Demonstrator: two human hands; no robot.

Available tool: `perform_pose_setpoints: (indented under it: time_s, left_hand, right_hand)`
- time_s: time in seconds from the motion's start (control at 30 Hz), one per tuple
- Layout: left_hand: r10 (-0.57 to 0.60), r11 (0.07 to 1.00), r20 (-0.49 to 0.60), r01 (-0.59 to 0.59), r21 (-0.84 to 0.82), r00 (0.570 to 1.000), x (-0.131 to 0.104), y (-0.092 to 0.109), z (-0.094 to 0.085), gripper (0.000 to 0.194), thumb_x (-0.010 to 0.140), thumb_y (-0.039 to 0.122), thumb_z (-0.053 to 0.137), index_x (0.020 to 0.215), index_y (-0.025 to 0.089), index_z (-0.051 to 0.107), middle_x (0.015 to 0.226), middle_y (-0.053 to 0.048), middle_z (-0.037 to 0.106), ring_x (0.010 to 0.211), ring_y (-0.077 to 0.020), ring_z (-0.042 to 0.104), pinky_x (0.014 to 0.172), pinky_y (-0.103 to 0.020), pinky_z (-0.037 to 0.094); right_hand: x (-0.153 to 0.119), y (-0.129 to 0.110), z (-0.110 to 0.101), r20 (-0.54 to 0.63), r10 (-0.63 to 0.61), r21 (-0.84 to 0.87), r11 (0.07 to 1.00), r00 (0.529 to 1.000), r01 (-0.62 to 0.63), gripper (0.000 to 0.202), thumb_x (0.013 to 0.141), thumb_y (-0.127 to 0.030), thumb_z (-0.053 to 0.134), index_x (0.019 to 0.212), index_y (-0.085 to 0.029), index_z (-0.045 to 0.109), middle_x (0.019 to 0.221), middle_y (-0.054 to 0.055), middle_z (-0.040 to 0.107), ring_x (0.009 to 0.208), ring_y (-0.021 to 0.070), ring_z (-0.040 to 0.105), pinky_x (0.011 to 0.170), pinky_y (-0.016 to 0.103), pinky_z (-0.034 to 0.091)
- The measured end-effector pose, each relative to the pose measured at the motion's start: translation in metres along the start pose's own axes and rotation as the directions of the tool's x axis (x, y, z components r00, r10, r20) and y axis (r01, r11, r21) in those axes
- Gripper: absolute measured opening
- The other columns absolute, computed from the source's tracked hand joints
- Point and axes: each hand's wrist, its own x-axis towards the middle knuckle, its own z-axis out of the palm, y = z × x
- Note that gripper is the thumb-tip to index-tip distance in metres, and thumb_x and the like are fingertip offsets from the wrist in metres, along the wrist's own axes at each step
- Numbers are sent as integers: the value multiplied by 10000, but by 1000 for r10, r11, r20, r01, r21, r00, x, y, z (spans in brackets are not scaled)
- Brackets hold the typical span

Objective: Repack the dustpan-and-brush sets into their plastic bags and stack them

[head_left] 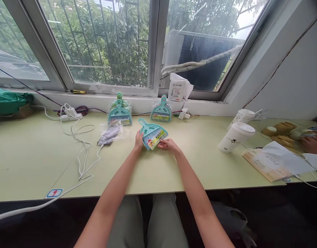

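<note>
A teal mini dustpan and brush set (149,130) with a yellow printed label (156,140) is tilted above the table, its handle pointing to the upper left. My left hand (139,140) grips its left edge, with the thumb on the front. At the lower right corner, by the label, my right hand (169,146) has its fingers closed on the set. Behind it, wrapped dustpan sets (119,112) lean in a stack at the wall on the left. More wrapped dustpan sets (161,112) lean there on the right.
Left of my hands lie a grey cloth-like bundle in clear plastic (110,134) and white cables (82,155). Lidded white cups (234,137) and a tissue pack (274,160) are on the right. Another person's hand (312,143) shows at the far right edge.
</note>
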Motion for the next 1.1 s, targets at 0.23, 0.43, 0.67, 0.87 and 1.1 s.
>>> perform_pose_setpoints:
  time_s: [0.23, 0.43, 0.67, 0.87, 1.1]
  left_hand:
    - [38, 999, -97, -36, 23, 995, 11, -10, -9, 324, 896, 313, 452, 1181, 197, 554, 1139, -75, 619, 1056, -181, 597, 919, -302, 462]
    - [18, 997, -141, -7, 81, 990, 17, -11, -19, 380, 902, 426, 444, 1209, 225, 542, 1085, -79, 624, 996, -197, 623, 834, -305, 501]
    - [235, 944, 33, -236, 230, 971, -15, -2, 8, 388, 890, 374, 452, 1225, 207, 554, 1207, -88, 623, 1102, -218, 581, 947, -353, 442]
    - [375, 867, 242, -431, 251, 895, -51, 15, 24, 430, 916, 413, 417, 1262, 200, 557, 1232, -87, 628, 1079, -220, 594, 959, -353, 428]
    - [313, 913, 407, -390, 119, 858, -37, 22, 20, 414, 897, 435, 442, 1179, 196, 631, 1246, -69, 627, 1164, -218, 550, 1016, -336, 391]
  right_hand:
    - [-1, -7, -31, -336, -85, 90, 988, 938, 122, 117, 812, -147, 571, 768, -98, 669, 715, 92, 733, 617, 161, 709, 553, 201, 573]
    - [0, -6, -73, -631, -91, 193, 943, 771, 269, 338, 929, -252, 357, 822, -116, 647, 683, 86, 712, 613, 143, 693, 578, 224, 558]
    - [-4, 2, 8, -245, -733, -778, 539, 634, 322, 310, 935, -341, 392, 1012, -219, 666, 1059, 66, 679, 925, 186, 638, 827, 300, 485]
    - [-13, 1, 37, -112, -794, -942, 276, 597, 190, 290, 956, -319, 366, 1045, -188, 609, 1070, 103, 621, 1051, 230, 515, 908, 338, 402]
    - [-23, -10, 30, -260, -746, -846, 482, 613, 228, 331, 961, -301, 257, 883, -212, 566, 946, 76, 582, 949, 213, 508, 828, 300, 392]
